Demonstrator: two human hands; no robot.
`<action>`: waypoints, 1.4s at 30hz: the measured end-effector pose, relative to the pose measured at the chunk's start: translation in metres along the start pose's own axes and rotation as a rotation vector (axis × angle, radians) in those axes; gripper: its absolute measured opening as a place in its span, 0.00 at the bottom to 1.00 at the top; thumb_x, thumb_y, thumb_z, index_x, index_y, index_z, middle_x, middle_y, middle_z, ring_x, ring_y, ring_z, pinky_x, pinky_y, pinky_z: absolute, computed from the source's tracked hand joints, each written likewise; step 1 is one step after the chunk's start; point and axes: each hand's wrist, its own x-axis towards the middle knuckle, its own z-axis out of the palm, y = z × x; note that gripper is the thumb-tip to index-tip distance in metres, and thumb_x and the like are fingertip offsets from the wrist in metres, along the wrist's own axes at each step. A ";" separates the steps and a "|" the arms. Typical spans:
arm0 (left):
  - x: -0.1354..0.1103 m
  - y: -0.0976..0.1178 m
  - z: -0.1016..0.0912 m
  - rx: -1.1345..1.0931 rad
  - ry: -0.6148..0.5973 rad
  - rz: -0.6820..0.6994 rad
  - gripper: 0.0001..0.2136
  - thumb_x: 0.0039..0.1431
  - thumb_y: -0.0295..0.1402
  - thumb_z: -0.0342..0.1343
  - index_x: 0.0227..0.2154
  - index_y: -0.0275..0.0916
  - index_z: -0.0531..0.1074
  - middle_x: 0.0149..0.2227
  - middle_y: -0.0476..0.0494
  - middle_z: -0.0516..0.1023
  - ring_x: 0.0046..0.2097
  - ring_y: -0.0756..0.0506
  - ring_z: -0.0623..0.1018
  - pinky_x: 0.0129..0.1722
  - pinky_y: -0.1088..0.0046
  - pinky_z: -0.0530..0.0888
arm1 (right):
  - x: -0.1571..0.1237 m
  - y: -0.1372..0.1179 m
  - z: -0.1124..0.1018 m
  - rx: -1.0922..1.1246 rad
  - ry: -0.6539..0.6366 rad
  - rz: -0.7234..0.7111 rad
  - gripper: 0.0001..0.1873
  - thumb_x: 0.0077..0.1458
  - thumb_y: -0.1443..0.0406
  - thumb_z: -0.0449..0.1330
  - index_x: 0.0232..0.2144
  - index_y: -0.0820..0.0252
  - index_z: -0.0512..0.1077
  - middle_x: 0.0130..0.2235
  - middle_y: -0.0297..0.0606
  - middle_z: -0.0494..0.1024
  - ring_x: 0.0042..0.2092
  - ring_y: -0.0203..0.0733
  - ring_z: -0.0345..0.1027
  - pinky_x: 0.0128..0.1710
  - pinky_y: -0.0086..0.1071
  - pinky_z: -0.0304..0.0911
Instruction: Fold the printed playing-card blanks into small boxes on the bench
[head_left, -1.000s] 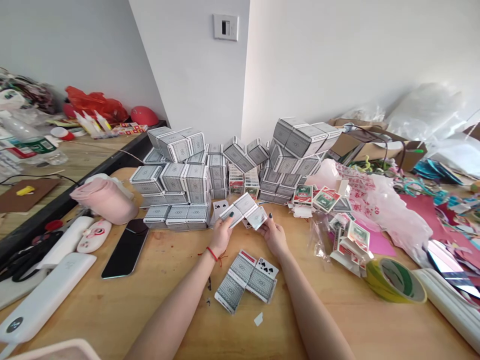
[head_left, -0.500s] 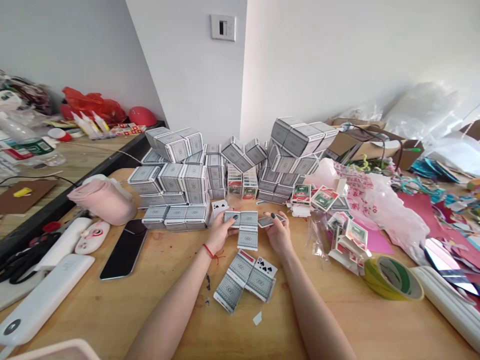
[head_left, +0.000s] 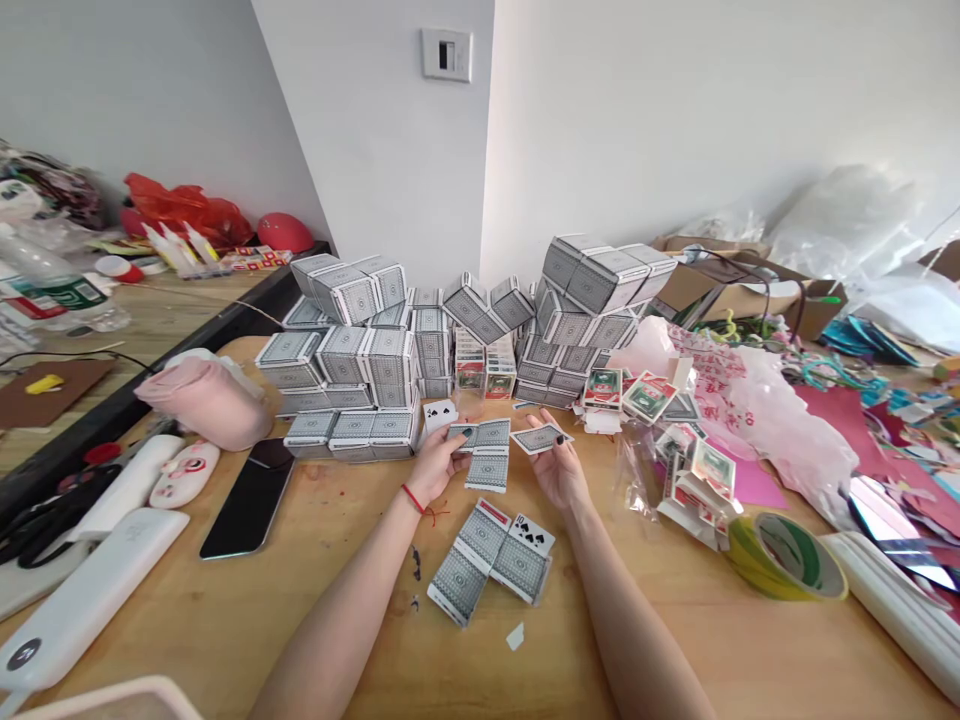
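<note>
My left hand [head_left: 440, 462] pinches an L-shaped piece of joined playing cards [head_left: 487, 468], its grey patterned backs facing up. A single playing card [head_left: 540, 438] lies across the fingers of my right hand [head_left: 559, 470], with the thumb pressed on it. The card and the L-shaped piece are a small gap apart. Below them on the table lie more joined cards [head_left: 480, 548], with a ten of spades [head_left: 531, 532] showing its face. Beyond my left hand, a spade card [head_left: 439, 412] rests face up.
Stacked blocks of folded cards [head_left: 367, 360] stand at the back left, others [head_left: 577, 320] at the back right. Card boxes [head_left: 701, 480], yellow tape [head_left: 784, 558] and plastic wrap [head_left: 637, 480] lie to the right. A phone [head_left: 249, 498] and a white power strip [head_left: 90, 600] are on the left.
The card in my right hand has turned so its back shows more fully, and the fingers have spread. The L-shaped piece in my left hand has tilted and shifted slightly left.
</note>
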 end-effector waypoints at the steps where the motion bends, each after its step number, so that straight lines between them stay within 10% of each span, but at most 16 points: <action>1: 0.000 0.000 0.000 0.004 0.004 0.000 0.13 0.46 0.24 0.57 0.37 0.37 0.69 0.27 0.49 0.75 0.22 0.54 0.73 0.20 0.81 0.72 | 0.000 0.000 0.001 -0.004 -0.005 -0.008 0.24 0.39 0.60 0.64 0.42 0.53 0.68 0.48 0.38 0.71 0.38 0.35 0.69 0.35 0.27 0.66; 25: 0.004 -0.003 -0.005 0.087 -0.007 -0.019 0.13 0.45 0.25 0.58 0.36 0.36 0.69 0.25 0.49 0.74 0.22 0.53 0.73 0.19 0.81 0.72 | -0.009 -0.002 0.010 -0.170 0.036 -0.159 0.35 0.33 0.64 0.67 0.48 0.49 0.63 0.48 0.39 0.70 0.31 0.34 0.67 0.27 0.27 0.63; 42: -0.009 0.008 -0.002 0.202 -0.108 0.024 0.21 0.42 0.30 0.60 0.41 0.43 0.62 0.32 0.49 0.71 0.31 0.48 0.75 0.25 0.71 0.75 | -0.006 0.010 0.002 -0.416 0.057 -0.153 0.22 0.41 0.63 0.63 0.40 0.53 0.61 0.22 0.24 0.70 0.15 0.30 0.60 0.14 0.24 0.59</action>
